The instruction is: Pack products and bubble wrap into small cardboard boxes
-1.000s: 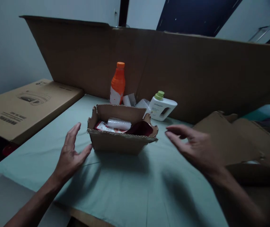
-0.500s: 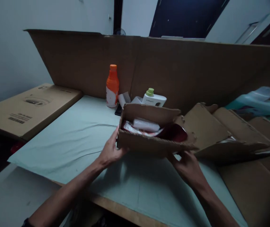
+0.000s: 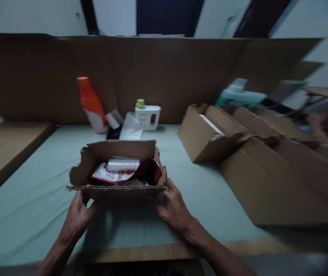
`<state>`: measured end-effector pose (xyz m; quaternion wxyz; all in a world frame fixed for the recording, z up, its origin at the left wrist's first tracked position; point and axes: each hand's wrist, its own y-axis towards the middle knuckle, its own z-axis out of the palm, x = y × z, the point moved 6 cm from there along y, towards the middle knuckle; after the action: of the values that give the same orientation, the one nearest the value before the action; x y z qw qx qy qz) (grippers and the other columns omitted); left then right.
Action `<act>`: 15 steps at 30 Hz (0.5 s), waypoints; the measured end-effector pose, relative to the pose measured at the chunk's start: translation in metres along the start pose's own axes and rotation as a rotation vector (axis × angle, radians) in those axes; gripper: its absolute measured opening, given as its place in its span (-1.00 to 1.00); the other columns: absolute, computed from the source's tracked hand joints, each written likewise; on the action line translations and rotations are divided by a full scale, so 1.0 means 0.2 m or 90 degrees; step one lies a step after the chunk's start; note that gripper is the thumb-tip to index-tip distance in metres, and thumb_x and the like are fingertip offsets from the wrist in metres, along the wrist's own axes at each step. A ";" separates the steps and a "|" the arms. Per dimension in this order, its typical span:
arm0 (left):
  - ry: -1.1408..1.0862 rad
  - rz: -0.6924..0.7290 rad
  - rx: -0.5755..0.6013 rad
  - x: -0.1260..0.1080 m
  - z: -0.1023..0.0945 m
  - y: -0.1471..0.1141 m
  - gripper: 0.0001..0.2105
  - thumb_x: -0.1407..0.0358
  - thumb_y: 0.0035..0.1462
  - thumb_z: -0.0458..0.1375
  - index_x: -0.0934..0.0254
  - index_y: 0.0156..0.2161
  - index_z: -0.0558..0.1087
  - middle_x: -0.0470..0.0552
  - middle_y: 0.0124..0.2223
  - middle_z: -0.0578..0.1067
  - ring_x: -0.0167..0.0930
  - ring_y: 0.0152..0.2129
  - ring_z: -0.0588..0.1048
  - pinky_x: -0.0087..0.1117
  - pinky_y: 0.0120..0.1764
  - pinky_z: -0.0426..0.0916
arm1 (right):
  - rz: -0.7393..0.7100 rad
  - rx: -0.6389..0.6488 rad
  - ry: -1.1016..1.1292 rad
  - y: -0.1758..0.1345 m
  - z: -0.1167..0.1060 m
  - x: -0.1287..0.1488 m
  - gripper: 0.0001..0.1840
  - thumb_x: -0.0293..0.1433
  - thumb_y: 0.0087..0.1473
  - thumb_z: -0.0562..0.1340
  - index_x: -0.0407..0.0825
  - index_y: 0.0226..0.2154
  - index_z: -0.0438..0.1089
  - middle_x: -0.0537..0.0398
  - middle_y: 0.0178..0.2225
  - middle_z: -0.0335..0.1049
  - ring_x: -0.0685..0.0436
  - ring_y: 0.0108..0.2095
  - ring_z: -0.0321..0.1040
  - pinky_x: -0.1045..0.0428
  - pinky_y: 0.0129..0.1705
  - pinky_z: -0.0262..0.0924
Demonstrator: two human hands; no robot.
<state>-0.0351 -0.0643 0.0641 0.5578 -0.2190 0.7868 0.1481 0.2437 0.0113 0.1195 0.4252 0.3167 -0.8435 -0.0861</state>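
An open-topped cardboard box (image 3: 118, 191) is held between my two hands above the green cloth (image 3: 210, 207), tilted so its inside shows. Within it lie a clear plastic roll (image 3: 123, 165) and a dark red printed packet (image 3: 106, 174). My left hand (image 3: 79, 214) grips the box's near left corner, fingers tucked underneath. At the near right corner my right hand (image 3: 175, 207) is closed on the box, its thumb along the front. Some fingertips are hidden beneath the cardboard.
An orange bottle (image 3: 92, 105), a white jug with green cap (image 3: 148, 117) and a clear plastic bag (image 3: 131, 128) stand or lie at the back. Several cardboard boxes (image 3: 267, 184) crowd the right, with a teal bottle (image 3: 241, 96) behind. A flat carton (image 3: 17, 149) lies left.
My view has swung right, so everything appears shifted left. The box in my hands has turned level and now sits apart from the other boxes on the right.
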 end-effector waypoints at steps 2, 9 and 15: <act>0.002 0.040 0.066 -0.03 0.17 -0.01 -0.53 -0.04 -0.08 0.30 0.26 -0.16 0.40 0.16 -0.16 0.61 -0.09 -0.16 0.60 -0.07 -0.08 0.50 | 0.034 -0.040 -0.052 -0.14 -0.15 -0.04 -0.49 -0.36 0.17 0.24 0.03 0.19 0.38 -0.14 0.16 0.41 -0.32 0.13 0.39 -0.25 0.14 0.37; -0.047 0.334 0.421 -0.38 1.00 -0.15 -0.67 0.19 0.17 0.15 0.24 0.02 0.44 0.10 -0.13 0.58 -0.22 -0.24 0.56 -0.19 -0.21 0.52 | 0.327 -0.286 -0.297 -0.95 -0.59 -0.28 -0.67 -0.08 0.18 0.25 0.03 -0.31 0.56 -0.02 -0.38 0.58 -0.33 -0.29 0.56 -0.18 -0.18 0.50; -0.047 0.372 0.421 -0.48 1.48 -0.25 -0.37 0.26 0.19 0.17 0.27 0.34 0.15 0.28 0.20 0.37 -0.11 0.15 0.38 0.07 0.19 0.30 | 0.418 -0.383 -0.353 -1.50 -0.49 -0.37 -0.44 -0.11 0.21 0.25 -0.01 0.16 0.24 -0.18 0.11 0.40 -0.37 0.12 0.41 -0.22 0.09 0.40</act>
<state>0.2582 0.0516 0.0554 0.5601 0.2087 0.8003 0.0475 0.4898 -0.1667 0.0063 0.2626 -0.1350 -0.9171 -0.2677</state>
